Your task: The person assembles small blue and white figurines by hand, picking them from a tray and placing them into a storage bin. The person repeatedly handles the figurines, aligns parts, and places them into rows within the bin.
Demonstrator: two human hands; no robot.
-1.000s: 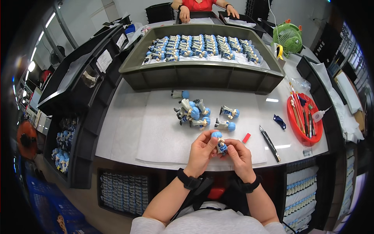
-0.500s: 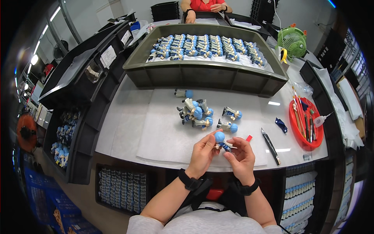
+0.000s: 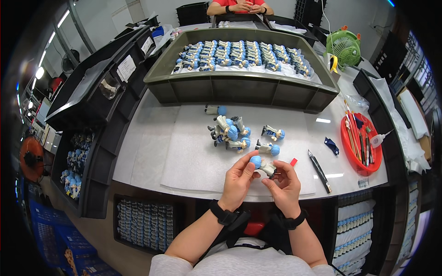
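Between my two hands, near the front edge of the table, is a small blue-haired figurine (image 3: 266, 167) with a pale grey-white back. My left hand (image 3: 238, 180) pinches it at the blue head. The fingers of my right hand (image 3: 286, 185) close on its leg end. Just beyond lie more such figurines: one figurine (image 3: 268, 148) right above my fingertips, another (image 3: 273, 133) behind it, and a loose heap of figurines (image 3: 230, 132) to the left. A lone figurine (image 3: 215, 110) lies farther back. All rest on a white foam sheet (image 3: 189, 156).
A big grey-green tray (image 3: 239, 87) with rows of figurines spans the back. To the right are a craft knife (image 3: 319, 171), a red basket (image 3: 348, 158) of brushes, a dark blue piece (image 3: 331, 146) and a green fan (image 3: 344, 48). Black bins (image 3: 99, 172) stand left. A person (image 3: 241, 6) sits opposite.
The figurine in my hands has been turned, from its blue-striped front to its pale back. Across the table, the other person's hands have come together.
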